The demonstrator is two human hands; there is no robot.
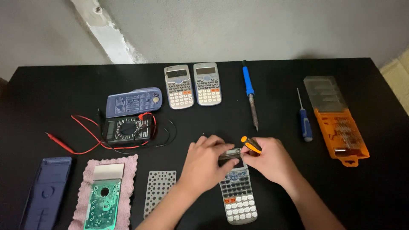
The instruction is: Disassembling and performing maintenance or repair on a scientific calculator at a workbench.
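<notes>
Currently a grey calculator is laid on the black table, long axis running toward the person. Its top edge is pinched by the left hand; an orange-handled screwdriver is gripped by the right hand, touching that same top edge, both hands equally close.

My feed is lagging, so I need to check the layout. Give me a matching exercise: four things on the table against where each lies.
Things:
1. soldering iron
2. bit case
3. circuit board
4. multimeter

Places:
A. on the pink cloth, near left
B. far right of the table
C. among red and black leads, left of centre
D. right of the two far calculators

Pairs: 1-D, 2-B, 3-A, 4-C
</notes>
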